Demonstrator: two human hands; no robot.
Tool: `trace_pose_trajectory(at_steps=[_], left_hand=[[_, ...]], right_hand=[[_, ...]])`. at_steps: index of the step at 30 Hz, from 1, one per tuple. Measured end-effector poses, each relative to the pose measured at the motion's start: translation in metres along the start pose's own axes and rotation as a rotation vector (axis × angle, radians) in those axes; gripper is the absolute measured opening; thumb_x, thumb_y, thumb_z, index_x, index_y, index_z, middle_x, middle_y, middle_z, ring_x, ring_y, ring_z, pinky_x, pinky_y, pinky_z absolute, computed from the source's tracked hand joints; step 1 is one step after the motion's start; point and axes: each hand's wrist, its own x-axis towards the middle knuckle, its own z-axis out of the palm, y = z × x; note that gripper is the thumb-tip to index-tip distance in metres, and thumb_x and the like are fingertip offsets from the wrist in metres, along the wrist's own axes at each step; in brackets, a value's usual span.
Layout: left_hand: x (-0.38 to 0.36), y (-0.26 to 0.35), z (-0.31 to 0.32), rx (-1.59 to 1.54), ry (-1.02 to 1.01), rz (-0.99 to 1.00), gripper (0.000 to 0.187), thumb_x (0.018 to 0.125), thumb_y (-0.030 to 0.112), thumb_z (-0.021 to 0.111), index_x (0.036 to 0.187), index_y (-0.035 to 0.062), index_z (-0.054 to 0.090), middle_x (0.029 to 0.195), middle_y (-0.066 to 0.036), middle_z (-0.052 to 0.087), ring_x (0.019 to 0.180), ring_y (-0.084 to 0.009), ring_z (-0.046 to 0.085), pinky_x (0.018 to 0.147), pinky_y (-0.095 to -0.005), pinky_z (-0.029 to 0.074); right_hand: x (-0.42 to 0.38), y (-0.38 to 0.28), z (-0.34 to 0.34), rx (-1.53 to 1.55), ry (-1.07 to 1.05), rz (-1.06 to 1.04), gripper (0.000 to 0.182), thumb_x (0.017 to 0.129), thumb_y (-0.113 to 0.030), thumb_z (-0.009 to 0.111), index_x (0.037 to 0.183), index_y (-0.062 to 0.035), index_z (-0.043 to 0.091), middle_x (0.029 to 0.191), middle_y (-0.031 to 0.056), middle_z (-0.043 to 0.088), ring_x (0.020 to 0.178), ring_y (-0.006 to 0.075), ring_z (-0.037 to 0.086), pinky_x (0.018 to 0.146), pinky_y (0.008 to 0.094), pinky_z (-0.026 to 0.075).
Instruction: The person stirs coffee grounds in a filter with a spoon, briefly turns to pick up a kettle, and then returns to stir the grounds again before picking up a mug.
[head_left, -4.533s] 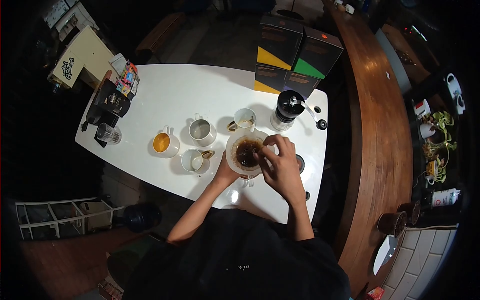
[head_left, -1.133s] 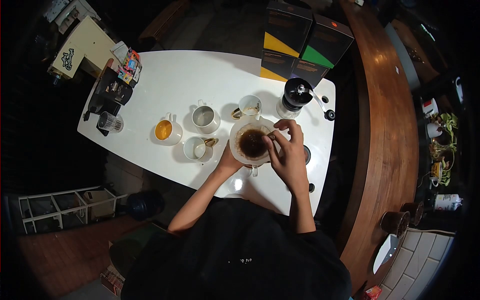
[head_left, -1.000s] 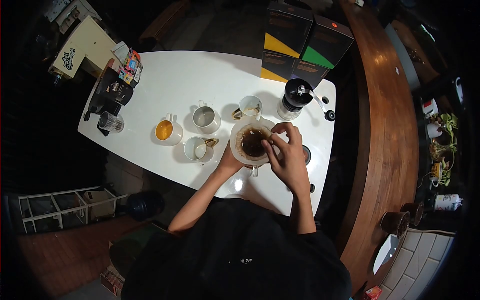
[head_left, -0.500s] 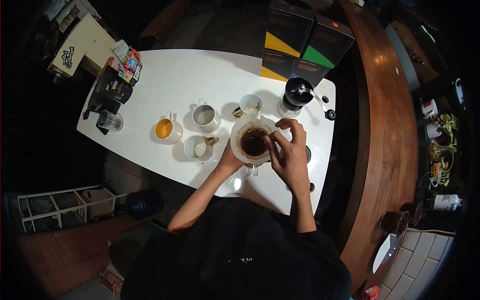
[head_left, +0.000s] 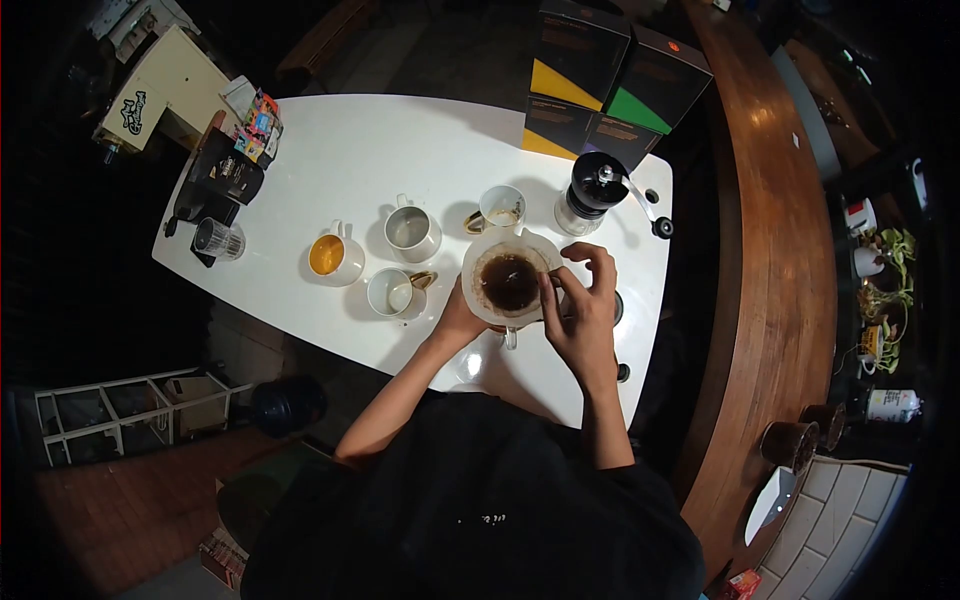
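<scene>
A coffee dripper (head_left: pixel 510 283) lined with a pale paper filter holds dark brown liquid at the middle of the table. My left hand (head_left: pixel 462 318) grips the dripper's left side from below, its fingers mostly hidden under it. At the right rim, my right hand (head_left: pixel 580 305) pinches the filter's edge between thumb and finger, with the other fingers curled above. Just behind the dripper is a patterned mug (head_left: pixel 502 207). A grey-white mug (head_left: pixel 411 231), an orange-lined mug (head_left: pixel 335 260) and a gold-handled cup (head_left: pixel 391 293) stand to the left.
A hand grinder (head_left: pixel 590 195) with a crank stands behind my right hand on the white table (head_left: pixel 330 130). Black boxes (head_left: pixel 577 62) are stacked at the back right. A clear ribbed glass (head_left: pixel 219 240) and dark bags (head_left: pixel 228 172) sit at the left edge. A wooden counter (head_left: pixel 765 250) runs along the right.
The liquid in the filter looks slightly lower, with more stained paper showing. My right hand's fingers have shifted slightly right; my left hand keeps its hold.
</scene>
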Motion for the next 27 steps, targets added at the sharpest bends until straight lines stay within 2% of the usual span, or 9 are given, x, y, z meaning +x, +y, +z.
trace_pose_trajectory(at_steps=[2,3,5,10,13,16,22,24,27], left_hand=[[-0.001,0.001,-0.001,-0.027,-0.018,-0.086,0.054,0.083,0.013,0.087,0.131,0.0026,0.065,0.117,-0.009,0.076,0.108,-0.0192,0.073,0.095,-0.0350,0.060],[-0.001,-0.002,-0.001,-0.027,-0.019,-0.087,0.054,0.083,0.013,0.087,0.131,0.0026,0.065,0.117,-0.009,0.076,0.108,-0.0192,0.073,0.095,-0.0350,0.060],[-0.001,-0.010,-0.001,0.100,0.015,0.122,0.053,0.083,0.012,0.088,0.130,0.0020,0.066,0.117,-0.010,0.076,0.109,-0.0207,0.073,0.097,-0.0361,0.059],[-0.004,-0.011,0.000,0.109,0.019,0.100,0.059,0.082,0.012,0.090,0.134,0.0017,0.063,0.124,-0.011,0.074,0.115,-0.0212,0.071,0.101,-0.0365,0.057],[-0.004,-0.011,0.000,0.116,0.026,0.098,0.064,0.082,0.013,0.091,0.137,0.0017,0.060,0.128,-0.012,0.072,0.119,-0.0213,0.069,0.103,-0.0370,0.055],[-0.004,-0.013,0.000,0.137,0.020,0.128,0.066,0.082,0.013,0.091,0.139,0.0019,0.059,0.130,-0.012,0.071,0.120,-0.0221,0.068,0.105,-0.0377,0.054],[-0.004,-0.019,-0.001,0.118,0.004,0.123,0.066,0.083,0.013,0.090,0.140,0.0024,0.058,0.132,-0.013,0.070,0.123,-0.0241,0.067,0.107,-0.0381,0.053],[-0.005,-0.021,-0.002,0.125,0.006,0.118,0.067,0.083,0.013,0.090,0.141,0.0025,0.057,0.133,-0.013,0.069,0.123,-0.0245,0.067,0.107,-0.0382,0.053],[-0.004,-0.026,-0.001,0.159,0.001,0.125,0.067,0.084,0.014,0.089,0.141,0.0026,0.057,0.134,-0.013,0.069,0.124,-0.0248,0.067,0.107,-0.0386,0.053]], right_hand=[[-0.006,0.002,0.004,0.031,0.001,0.019,0.011,0.091,-0.009,0.077,0.094,0.0006,0.073,0.120,0.0155,0.059,0.111,0.0324,0.056,0.095,0.0450,0.046],[-0.009,0.002,0.006,0.101,0.009,0.095,0.010,0.092,-0.009,0.075,0.095,0.0012,0.073,0.120,0.0155,0.059,0.112,0.0324,0.056,0.095,0.0450,0.046],[-0.013,0.003,0.007,0.190,0.029,0.206,0.012,0.095,-0.008,0.071,0.096,0.0031,0.074,0.120,0.0160,0.060,0.109,0.0306,0.058,0.094,0.0420,0.047],[-0.014,0.021,0.008,0.259,0.114,0.332,0.019,0.099,-0.011,0.070,0.093,0.0067,0.072,0.116,0.0134,0.060,0.104,0.0251,0.063,0.089,0.0333,0.049],[-0.015,0.036,0.015,0.523,0.147,0.416,0.024,0.104,-0.011,0.066,0.090,0.0083,0.070,0.115,0.0096,0.059,0.104,0.0192,0.061,0.092,0.0297,0.047],[-0.014,0.050,0.019,0.663,0.147,0.451,0.025,0.104,-0.011,0.066,0.088,0.0076,0.070,0.115,0.0082,0.058,0.102,0.0168,0.060,0.092,0.0296,0.046],[0.004,0.043,0.004,0.783,0.129,0.409,0.024,0.107,-0.016,0.065,0.095,0.0052,0.069,0.115,0.0068,0.057,0.097,0.0137,0.059,0.084,0.0287,0.050],[0.011,0.036,-0.005,0.700,0.129,0.363,0.025,0.108,-0.017,0.065,0.095,0.0039,0.069,0.116,0.0066,0.057,0.099,0.0140,0.059,0.085,0.0286,0.050],[0.018,0.031,-0.014,0.675,0.132,0.320,0.025,0.107,-0.018,0.066,0.094,0.0032,0.068,0.117,0.0094,0.057,0.108,0.0187,0.058,0.093,0.0318,0.048]])
